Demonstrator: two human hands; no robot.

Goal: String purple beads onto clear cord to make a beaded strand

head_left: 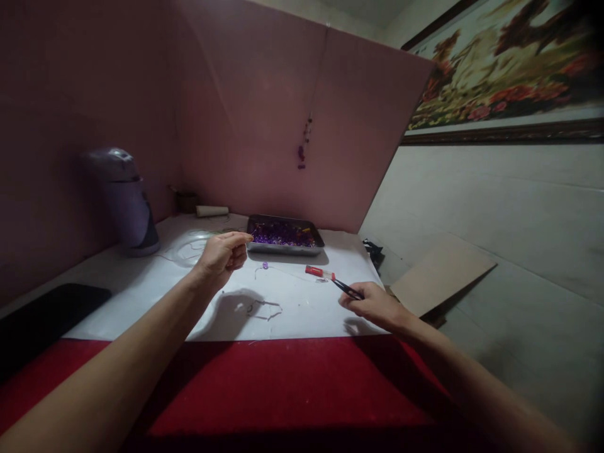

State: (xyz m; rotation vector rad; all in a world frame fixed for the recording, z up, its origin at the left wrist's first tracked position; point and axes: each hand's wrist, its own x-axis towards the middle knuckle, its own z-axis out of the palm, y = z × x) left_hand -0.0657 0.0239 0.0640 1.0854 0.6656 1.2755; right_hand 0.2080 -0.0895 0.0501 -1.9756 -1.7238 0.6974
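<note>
My left hand [224, 257] is raised over the white sheet, thumb and forefinger pinched together just in front of the bead tray [285, 250]. Whatever sits in that pinch is too small to make out. In my right hand [372, 303] I grip black tweezers [346, 288], their tips pointing left toward a red lighter [314, 270] that lies on the sheet. A purple bead [265, 265] rests between my hands, with a thin thread running from it toward the lighter. Closer to me lies a small loop of pale cord or wire [267, 309].
A purple bottle-like container [125, 207] stands at the left, beside a clear round dish [186, 250]. Behind are a cream roll [212, 211] and a small dark pot [186, 201]. A beaded strand [302, 151] hangs on the pink panel. A dark flat object [51, 314] lies left.
</note>
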